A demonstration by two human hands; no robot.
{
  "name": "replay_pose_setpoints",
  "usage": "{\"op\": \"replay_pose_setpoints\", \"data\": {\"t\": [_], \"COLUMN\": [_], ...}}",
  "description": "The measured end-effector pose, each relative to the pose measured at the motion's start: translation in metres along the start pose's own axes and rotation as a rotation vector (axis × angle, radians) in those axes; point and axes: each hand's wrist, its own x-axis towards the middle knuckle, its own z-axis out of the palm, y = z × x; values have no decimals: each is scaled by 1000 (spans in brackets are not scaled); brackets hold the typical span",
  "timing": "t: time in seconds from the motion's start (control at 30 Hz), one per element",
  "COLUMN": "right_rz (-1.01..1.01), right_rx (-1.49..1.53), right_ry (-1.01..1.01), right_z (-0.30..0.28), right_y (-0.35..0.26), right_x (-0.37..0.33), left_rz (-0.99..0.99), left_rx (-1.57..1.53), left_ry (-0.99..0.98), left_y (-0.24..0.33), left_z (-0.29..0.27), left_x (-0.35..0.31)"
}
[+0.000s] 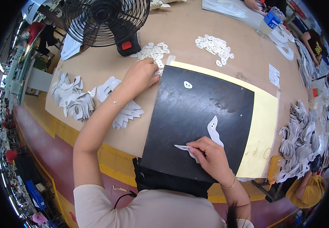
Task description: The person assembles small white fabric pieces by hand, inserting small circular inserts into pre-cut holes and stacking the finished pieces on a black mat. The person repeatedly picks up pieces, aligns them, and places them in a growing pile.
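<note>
My right hand [212, 157] pinches a thin white cut piece [182, 147] over the lower part of a black mat [195, 110]. Just beyond those fingers lies a curved white piece [213, 129] with small dark holes near its upper end; the hand covers part of it. A small white two-hole piece [187, 84] rests alone near the mat's far left. Beside the mat's far left corner, my left hand [143, 74] has its fingers curled at the edge of a pile of small white two-hole pieces [158, 50]. What its fingertips grip is hidden.
A black fan [103, 19] stands at the far left. Grey-white cut pieces lie in heaps at left [73, 97] and right [299, 136]. More two-hole pieces [214, 47] lie beyond the mat. Yellow sheet [261, 133] edges the mat; an orange bottle [274, 170] is near right.
</note>
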Motion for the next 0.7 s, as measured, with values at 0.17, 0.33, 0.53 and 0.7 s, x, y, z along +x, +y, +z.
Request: {"op": "replay_pose_setpoints", "data": {"t": [0.17,0.33,0.53,0.7], "right_rz": [-20,-7,97,169], "right_rx": [-14,21,120,409], "right_ry": [-10,-20,-16,33], "right_z": [-1,-4,-10,-15], "right_y": [2,0,3,12], "right_x": [1,2,0,-3], "left_rz": [-9,-161,-445,-370], "left_rx": [22,-196,-1140,-1373], "left_ry": [-4,-19,-162,-346], "left_y": [4,1,31,75], "left_z": [5,-11,-28,-15], "left_x": [2,-4,-34,-67]}}
